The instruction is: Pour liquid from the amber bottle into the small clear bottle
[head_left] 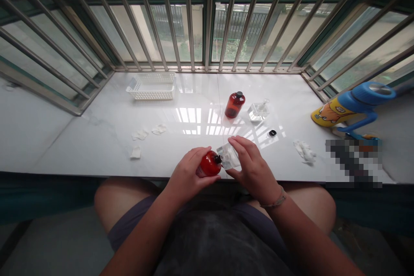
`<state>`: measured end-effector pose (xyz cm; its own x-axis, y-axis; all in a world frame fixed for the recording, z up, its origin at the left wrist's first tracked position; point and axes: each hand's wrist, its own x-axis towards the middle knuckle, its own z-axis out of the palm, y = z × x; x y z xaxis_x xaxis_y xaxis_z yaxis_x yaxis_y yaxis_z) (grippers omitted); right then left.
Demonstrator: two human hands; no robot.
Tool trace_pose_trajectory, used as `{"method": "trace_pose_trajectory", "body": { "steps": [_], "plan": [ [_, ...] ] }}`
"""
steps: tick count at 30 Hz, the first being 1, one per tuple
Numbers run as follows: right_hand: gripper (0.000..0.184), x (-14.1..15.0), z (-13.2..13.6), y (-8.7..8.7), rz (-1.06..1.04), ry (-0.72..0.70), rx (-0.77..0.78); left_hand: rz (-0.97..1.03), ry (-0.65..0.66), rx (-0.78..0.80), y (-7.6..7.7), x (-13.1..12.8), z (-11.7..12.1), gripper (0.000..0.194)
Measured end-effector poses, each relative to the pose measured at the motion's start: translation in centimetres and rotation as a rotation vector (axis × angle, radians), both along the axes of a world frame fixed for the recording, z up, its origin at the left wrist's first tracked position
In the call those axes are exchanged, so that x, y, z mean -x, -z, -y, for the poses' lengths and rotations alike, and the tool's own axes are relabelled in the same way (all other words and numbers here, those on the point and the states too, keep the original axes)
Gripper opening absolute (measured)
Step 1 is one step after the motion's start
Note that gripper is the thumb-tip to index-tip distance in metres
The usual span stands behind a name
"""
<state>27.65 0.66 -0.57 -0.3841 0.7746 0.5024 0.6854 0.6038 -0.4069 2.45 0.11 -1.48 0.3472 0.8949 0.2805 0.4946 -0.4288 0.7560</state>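
My left hand (192, 177) is wrapped round a red bottle (208, 164) that lies tilted, its black neck pointing right. Against that neck sits the mouth of a clear square glass bottle (229, 156), gripped in my right hand (250, 166). Both are held close together at the front edge of the white table. Whether liquid passes between them is too small to see. Farther back stands a second red bottle (235, 105) with a black cap. Beside it is another clear square bottle (258, 112), and a small black cap (272, 133) lies nearer to me.
A white perforated basket (155, 88) stands at the back left. Crumpled white tissues (158, 129) lie on the left, another tissue (304, 152) on the right. A yellow and blue flask (343, 105) is at the right. Metal bars (210, 26) close off the window side.
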Motion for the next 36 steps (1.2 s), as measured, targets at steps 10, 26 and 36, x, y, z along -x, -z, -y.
{"method": "trace_pose_trajectory", "body": {
  "steps": [10, 26, 36],
  "plan": [
    [0.099, 0.1, -0.2, -0.6, 0.041, -0.010, 0.010, 0.045, -0.004, 0.036, 0.3, 0.0, -0.1, 0.081],
    [0.100, 0.2, -0.4, -0.8, 0.064, -0.014, 0.028, 0.079, -0.003, 0.088, 1.0, 0.0, -0.3, 0.080],
    [0.100, 0.2, -0.5, -0.9, 0.092, -0.021, 0.020, 0.099, -0.007, 0.098, 1.3, 0.0, -0.3, 0.081]
  ]
}}
